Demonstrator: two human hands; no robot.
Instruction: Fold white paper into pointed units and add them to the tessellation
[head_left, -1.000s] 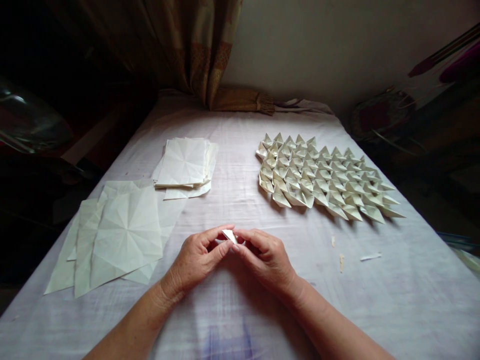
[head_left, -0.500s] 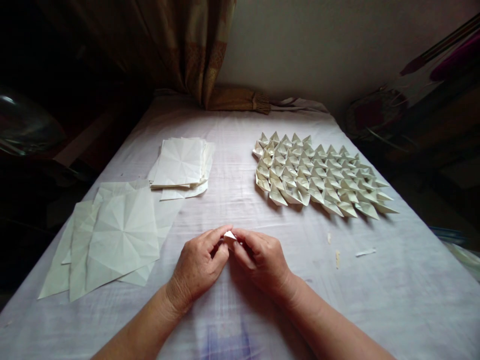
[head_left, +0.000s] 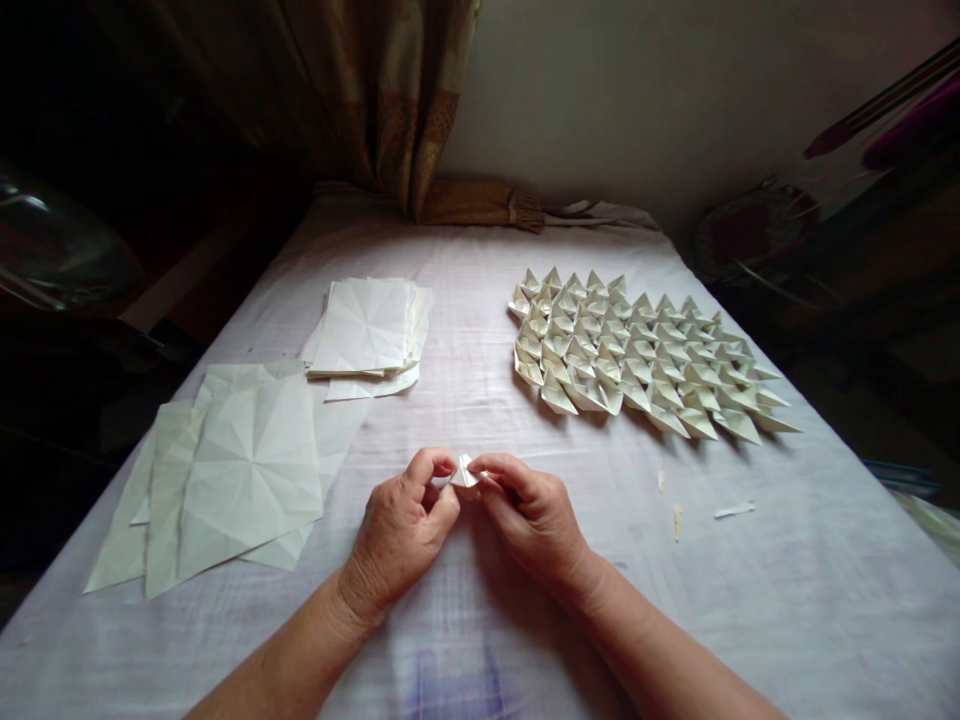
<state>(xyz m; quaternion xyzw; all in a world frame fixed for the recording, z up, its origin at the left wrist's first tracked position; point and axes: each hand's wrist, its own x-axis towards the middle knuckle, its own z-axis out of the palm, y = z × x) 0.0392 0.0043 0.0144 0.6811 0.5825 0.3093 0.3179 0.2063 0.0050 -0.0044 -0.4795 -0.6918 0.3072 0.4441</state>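
Down at the near middle of the table [head_left: 480,330], the left hand [head_left: 401,535] and right hand [head_left: 536,520] meet fingertip to fingertip over a small folded paper piece [head_left: 465,472]. Both hands have thumb and forefinger pinched shut on it, the other fingers curled in, and the piece sits just above the pale cloth between them. To the left lies a spread of large creased sheets [head_left: 240,470], and beyond them a neat stack of creased sheets [head_left: 367,325]. On the far right, well apart from the hands, many folded paper shapes [head_left: 637,350] lie packed in rows. A few paper scraps [head_left: 731,511] lie near the right hand. A curtain [head_left: 420,100] hangs at the table's far end.
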